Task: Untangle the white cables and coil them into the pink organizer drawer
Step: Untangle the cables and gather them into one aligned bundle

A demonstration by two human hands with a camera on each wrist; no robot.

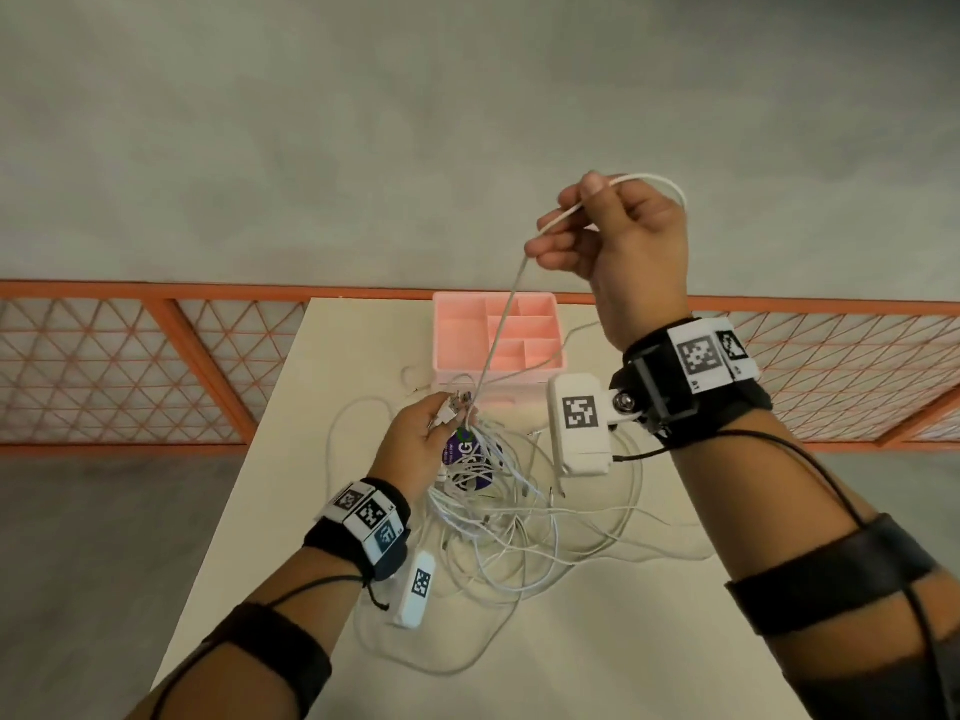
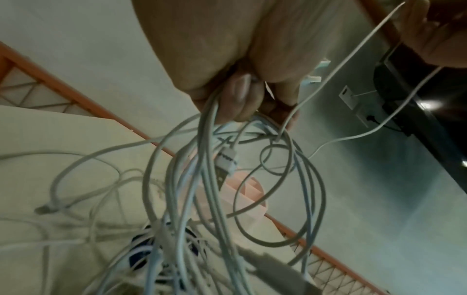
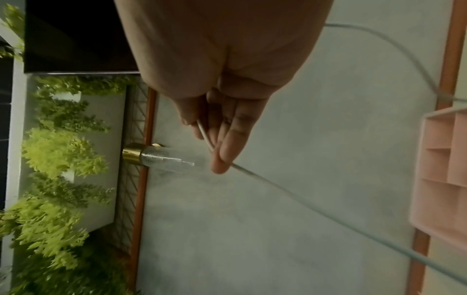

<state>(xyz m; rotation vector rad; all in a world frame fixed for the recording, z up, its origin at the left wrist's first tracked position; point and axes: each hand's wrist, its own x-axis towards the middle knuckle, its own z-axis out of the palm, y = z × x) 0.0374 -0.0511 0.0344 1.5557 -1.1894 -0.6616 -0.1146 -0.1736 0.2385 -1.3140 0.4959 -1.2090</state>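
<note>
A tangle of white cables [image 1: 498, 517] lies on the cream table [image 1: 597, 641]. My left hand [image 1: 415, 444] holds a bunch of strands and plugs at the top of the tangle [image 2: 222, 159], lifted a little off the table. My right hand [image 1: 618, 236] is raised high above the table and pinches one white cable [image 1: 498, 330] between thumb and fingers [image 3: 222, 151]. That strand runs taut down to my left hand, and its other part loops over the back of my right hand. The pink organizer drawer [image 1: 498, 332] stands at the table's far edge with its compartments bare.
An orange railing with mesh panels [image 1: 135, 366] runs behind the table, grey floor beyond it. A purple-and-white round thing [image 1: 467, 459] sits under the tangle. Loose cable loops spread over the table's middle towards the near edge. Green plants [image 3: 58, 159] show in the right wrist view.
</note>
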